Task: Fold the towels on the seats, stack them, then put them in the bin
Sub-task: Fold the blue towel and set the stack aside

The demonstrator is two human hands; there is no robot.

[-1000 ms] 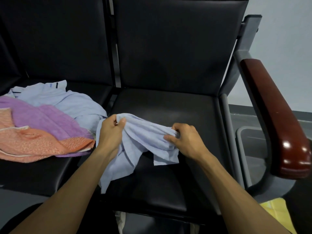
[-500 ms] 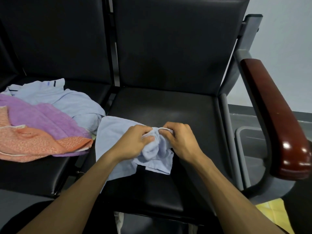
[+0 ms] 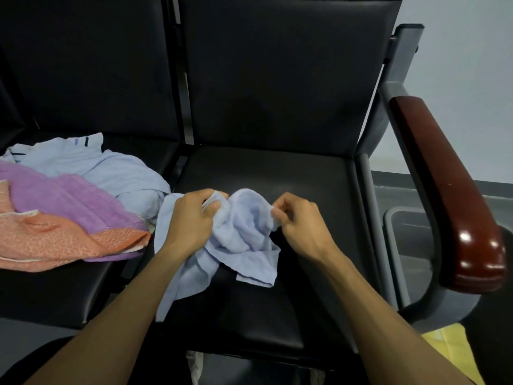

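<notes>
A crumpled light blue towel [image 3: 244,234] lies bunched on the right black seat [image 3: 291,173]. My left hand [image 3: 191,218] grips its upper left edge with curled fingers. My right hand [image 3: 298,220] pinches the towel's upper right edge between thumb and fingers. The cloth sags between the two hands and a tail hangs over the seat's front left. On the left seat [image 3: 55,290] lies a heap: another light blue towel [image 3: 111,170], a purple towel [image 3: 63,198] and an orange towel [image 3: 55,240]. A grey bin [image 3: 408,234] stands on the floor to the right, partly hidden by the armrest.
A dark red wooden armrest [image 3: 449,190] on a grey metal frame rises along the right side of the seat, between it and the bin. Something yellow [image 3: 452,354] lies on the floor at the lower right. Black seat backs stand behind both seats.
My hands came together at the towel's middle, then moved apart again. The towel is bunched higher between them, and my right hand now pinches an edge.
</notes>
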